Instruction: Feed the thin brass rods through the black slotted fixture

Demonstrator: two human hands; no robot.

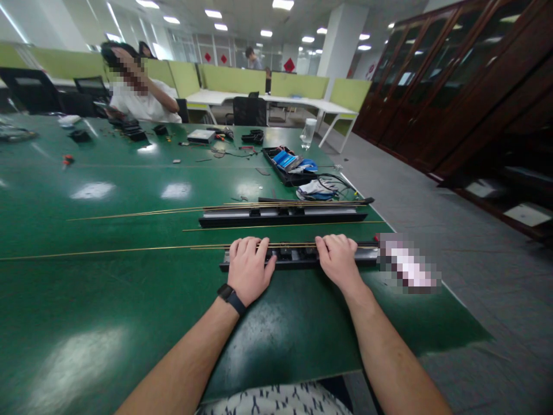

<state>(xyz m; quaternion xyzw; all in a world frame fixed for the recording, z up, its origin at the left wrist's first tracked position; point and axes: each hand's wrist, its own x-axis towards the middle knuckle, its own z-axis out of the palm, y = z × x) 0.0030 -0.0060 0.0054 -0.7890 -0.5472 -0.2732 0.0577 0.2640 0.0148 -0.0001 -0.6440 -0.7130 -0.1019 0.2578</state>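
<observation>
A long black rail with an open channel and dark blocks inside lies lengthwise before me on the green table. My left hand is closed over its left part, fingers bent over the far edge and thumb along the near side. Toward the right end, my right hand grips the same rail, fingertips curled over the far edge. Thin brass-coloured rods run along the rail's far side and stick out well to the left. My fingers cover part of the rods; whether they press on them I cannot tell.
Behind lies a second black rail with more thin rods. A black tray of blue items, gloves and a clear jar stand farther back. A blurred-out object lies by the right table edge. A person sits across the table.
</observation>
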